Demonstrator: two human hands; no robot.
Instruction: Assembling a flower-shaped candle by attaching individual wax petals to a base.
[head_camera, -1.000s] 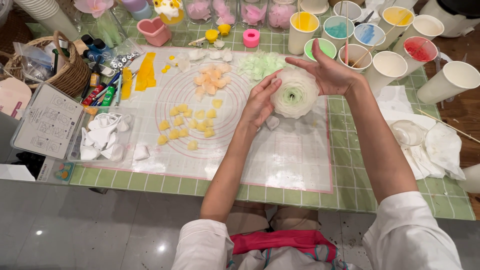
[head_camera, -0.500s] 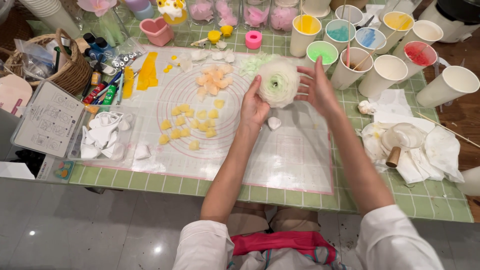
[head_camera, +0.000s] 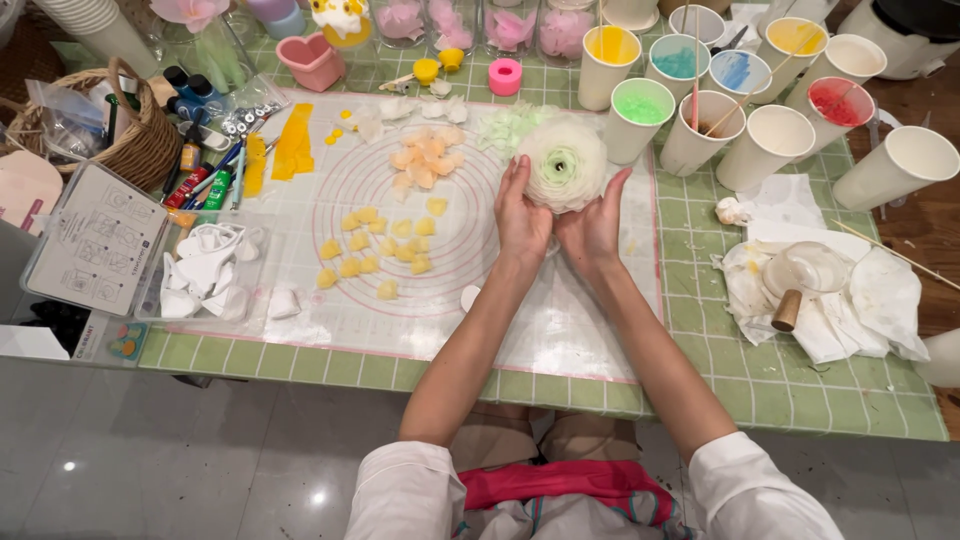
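We cup the white, many-petalled flower (head_camera: 563, 165) between both palms, above the far part of the clear work mat (head_camera: 560, 340). Our left hand (head_camera: 520, 215) wraps its left side and our right hand (head_camera: 595, 225) its right, fingers curled loosely around the outer petals. The bloom looks full and rounded, with a pale green centre, so we judge the petal building largely done. What seems left are the loose pieces: pale orange petals (head_camera: 425, 160) and small yellow petals (head_camera: 375, 245) lie unused on the mat to the left, and greenish-white ones (head_camera: 505, 125) sit just beside the flower.

Further out, paper cups of coloured material (head_camera: 640, 115) stand in a cluster at the far right, in yellow, green, teal, blue and red, some plain. At the near right lies crumpled white paper (head_camera: 840, 290). At the left, a flat clear box with a white printed sheet (head_camera: 95, 240) lies beside a woven basket (head_camera: 110, 130), with small dark-capped bottles (head_camera: 190, 95) just behind it. We cannot read the print.
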